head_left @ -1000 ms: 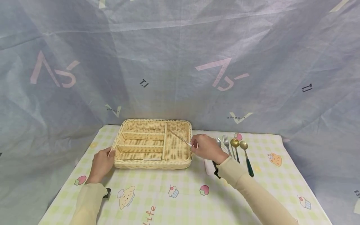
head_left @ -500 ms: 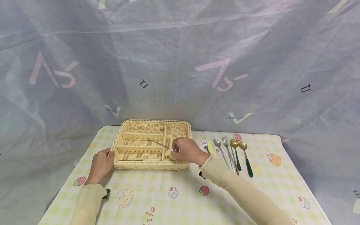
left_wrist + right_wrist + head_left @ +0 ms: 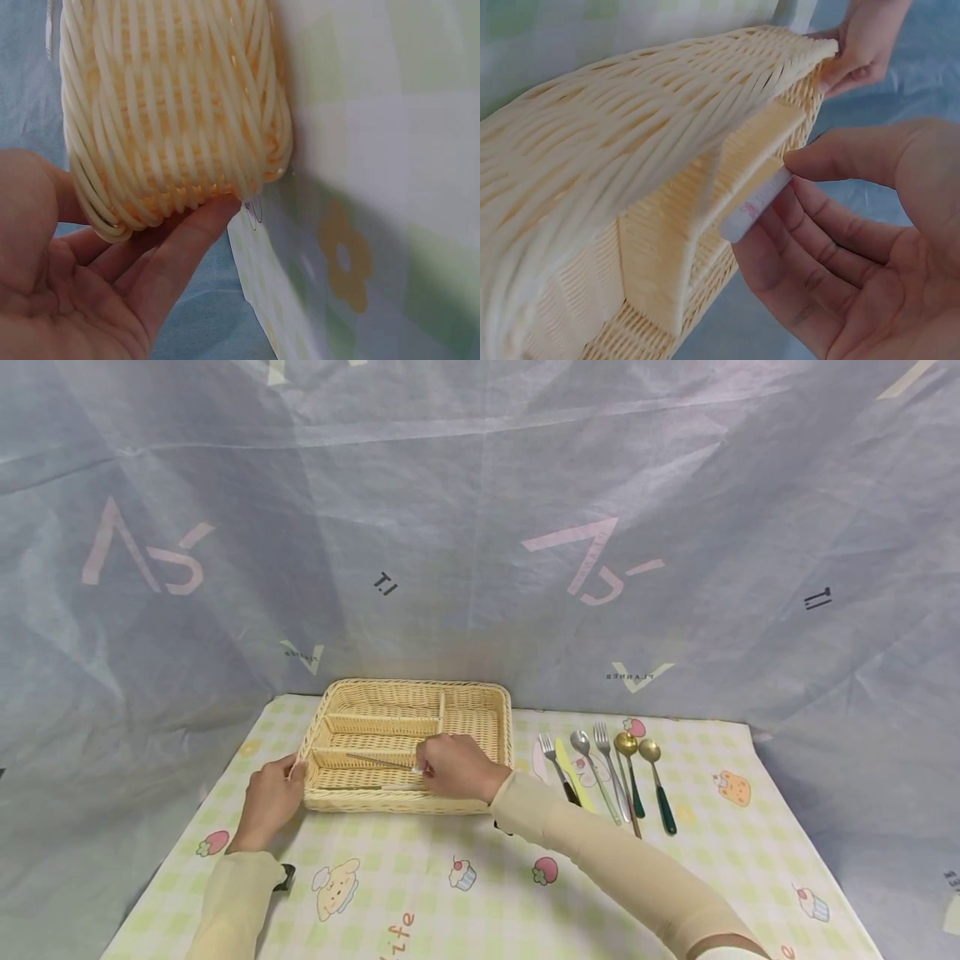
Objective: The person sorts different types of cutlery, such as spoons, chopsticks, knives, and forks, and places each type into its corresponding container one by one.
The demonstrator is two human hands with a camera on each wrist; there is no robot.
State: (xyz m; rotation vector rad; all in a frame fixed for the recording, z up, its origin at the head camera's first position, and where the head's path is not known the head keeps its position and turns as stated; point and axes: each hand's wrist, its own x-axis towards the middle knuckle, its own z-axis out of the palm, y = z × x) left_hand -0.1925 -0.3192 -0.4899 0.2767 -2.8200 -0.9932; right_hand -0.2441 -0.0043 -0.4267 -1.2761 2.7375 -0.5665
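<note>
My right hand (image 3: pixel 457 767) pinches the white handle of a slim, knife-like utensil (image 3: pixel 378 762) between thumb and fingers. Its thin metal end points left, over the front part of the wicker basket (image 3: pixel 505 702). In the right wrist view the white handle (image 3: pixel 756 204) shows a faint pink print. A similar pale-handled knife (image 3: pixel 348 787) lies along the front compartment, partly hidden by the hand. At the basket's left end, my left hand (image 3: pixel 268 797) grips the wall, as the left wrist view also shows, with fingers (image 3: pixel 184 259) round the woven edge (image 3: pixel 169 135).
Right of the basket several pieces lie in a row: a dark-handled fork (image 3: pixel 558 768), a yellow knife (image 3: pixel 574 774), a spoon (image 3: pixel 592 768), another fork (image 3: pixel 611 764) and gold spoons (image 3: pixel 651 752). A grey cloth (image 3: pixel 480 527) hangs behind the checked tablecloth (image 3: pixel 450 918).
My right hand has moved left and slightly nearer, from the basket's right edge to above its front compartments, carrying the white-handled knife. The left hand has stayed on the basket.
</note>
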